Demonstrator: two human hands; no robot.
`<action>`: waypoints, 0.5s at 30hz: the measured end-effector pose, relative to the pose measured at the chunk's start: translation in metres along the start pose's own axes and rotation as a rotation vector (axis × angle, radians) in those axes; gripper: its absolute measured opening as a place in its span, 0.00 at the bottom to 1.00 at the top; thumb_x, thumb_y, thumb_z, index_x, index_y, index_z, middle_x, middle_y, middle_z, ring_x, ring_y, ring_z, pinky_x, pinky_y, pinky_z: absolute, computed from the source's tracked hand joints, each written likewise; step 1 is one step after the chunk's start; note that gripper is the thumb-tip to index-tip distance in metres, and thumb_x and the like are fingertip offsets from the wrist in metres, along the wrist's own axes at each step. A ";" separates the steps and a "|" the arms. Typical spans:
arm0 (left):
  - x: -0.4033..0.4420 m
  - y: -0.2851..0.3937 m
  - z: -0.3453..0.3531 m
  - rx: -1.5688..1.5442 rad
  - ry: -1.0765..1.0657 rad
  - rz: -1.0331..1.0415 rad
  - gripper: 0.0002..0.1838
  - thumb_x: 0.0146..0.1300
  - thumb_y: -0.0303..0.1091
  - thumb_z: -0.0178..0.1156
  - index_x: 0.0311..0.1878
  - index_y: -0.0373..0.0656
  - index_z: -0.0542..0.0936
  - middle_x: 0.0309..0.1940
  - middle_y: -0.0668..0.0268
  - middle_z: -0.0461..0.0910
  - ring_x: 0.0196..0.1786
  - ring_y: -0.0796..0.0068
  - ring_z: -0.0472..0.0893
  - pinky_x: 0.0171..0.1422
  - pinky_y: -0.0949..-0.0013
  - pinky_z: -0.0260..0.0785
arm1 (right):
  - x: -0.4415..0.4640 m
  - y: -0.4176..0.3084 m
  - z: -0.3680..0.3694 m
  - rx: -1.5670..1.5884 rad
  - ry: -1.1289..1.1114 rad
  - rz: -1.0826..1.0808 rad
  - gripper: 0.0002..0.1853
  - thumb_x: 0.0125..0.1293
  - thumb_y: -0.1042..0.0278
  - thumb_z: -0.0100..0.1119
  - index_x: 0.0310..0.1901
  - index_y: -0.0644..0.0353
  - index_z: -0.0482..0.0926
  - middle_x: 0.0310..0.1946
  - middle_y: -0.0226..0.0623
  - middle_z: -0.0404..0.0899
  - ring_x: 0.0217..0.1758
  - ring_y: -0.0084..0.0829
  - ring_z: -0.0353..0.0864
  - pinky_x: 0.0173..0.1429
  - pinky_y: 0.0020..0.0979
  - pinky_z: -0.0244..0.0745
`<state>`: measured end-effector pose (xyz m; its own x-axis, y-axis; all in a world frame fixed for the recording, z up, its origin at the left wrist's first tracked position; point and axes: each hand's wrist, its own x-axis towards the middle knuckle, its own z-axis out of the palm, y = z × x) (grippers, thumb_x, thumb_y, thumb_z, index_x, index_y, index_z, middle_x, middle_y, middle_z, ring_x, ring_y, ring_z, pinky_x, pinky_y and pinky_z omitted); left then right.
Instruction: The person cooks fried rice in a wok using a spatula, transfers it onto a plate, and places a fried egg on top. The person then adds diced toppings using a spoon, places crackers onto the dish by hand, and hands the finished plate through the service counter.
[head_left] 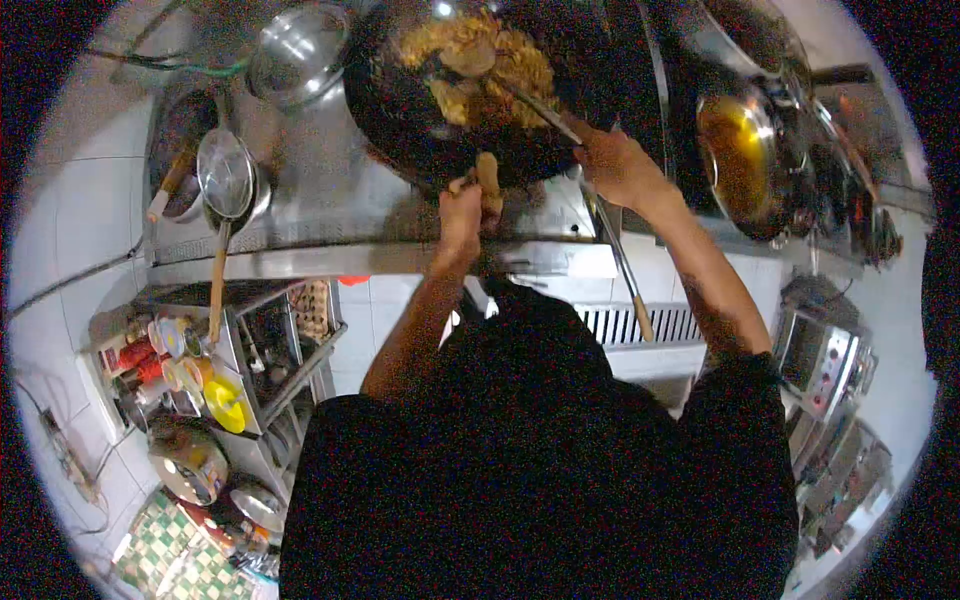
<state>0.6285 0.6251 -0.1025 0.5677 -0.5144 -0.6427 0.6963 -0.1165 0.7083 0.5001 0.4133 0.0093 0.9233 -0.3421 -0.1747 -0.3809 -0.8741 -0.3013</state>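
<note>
My right hand point(622, 168) is closed around the metal handle of a ladle point(535, 105), whose bowl sits among fried rice or a similar yellow-brown food point(500, 75) in a large dark wok point(395, 135). At the wok's near edge my left hand point(461, 215) is closed on a tan folded cloth point(488, 178); the rim or handle beneath it is hidden. A long rod with a wooden end point(642, 320) slants down below my right hand. Whether it belongs to the ladle or is a separate tool, I cannot tell.
Left of the wok are a metal bowl point(300, 52) and a wire strainer point(226, 175) with a wooden handle. On the right stands a pan of amber liquid point(735, 150). A shelf at lower left holds several containers and a yellow lid point(225, 404).
</note>
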 end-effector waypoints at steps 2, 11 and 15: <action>-0.010 0.014 0.003 -0.064 -0.056 0.020 0.09 0.64 0.36 0.59 0.40 0.39 0.78 0.22 0.64 0.78 0.23 0.71 0.79 0.21 0.70 0.68 | -0.021 -0.043 -0.030 0.285 -0.179 0.210 0.29 0.76 0.60 0.51 0.75 0.51 0.62 0.36 0.54 0.84 0.34 0.48 0.88 0.39 0.48 0.83; 0.015 0.011 -0.005 -0.036 -0.222 -0.358 0.16 0.64 0.41 0.63 0.49 0.43 0.78 0.35 0.59 0.83 0.30 0.67 0.84 0.26 0.70 0.74 | -0.151 -0.048 0.124 1.364 0.306 0.755 0.25 0.80 0.46 0.46 0.50 0.63 0.80 0.37 0.39 0.85 0.37 0.32 0.88 0.30 0.30 0.82; 0.003 0.012 0.006 -0.093 -0.125 -0.374 0.17 0.64 0.42 0.64 0.52 0.43 0.79 0.40 0.57 0.85 0.33 0.64 0.85 0.29 0.69 0.76 | -0.204 -0.058 0.273 0.295 -0.069 0.291 0.20 0.75 0.56 0.51 0.58 0.62 0.76 0.60 0.48 0.75 0.63 0.42 0.75 0.65 0.47 0.69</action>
<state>0.6362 0.6173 -0.0940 0.2140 -0.5507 -0.8068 0.8848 -0.2407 0.3990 0.3201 0.6285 -0.1935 0.7731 -0.5276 -0.3520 -0.6329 -0.6048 -0.4834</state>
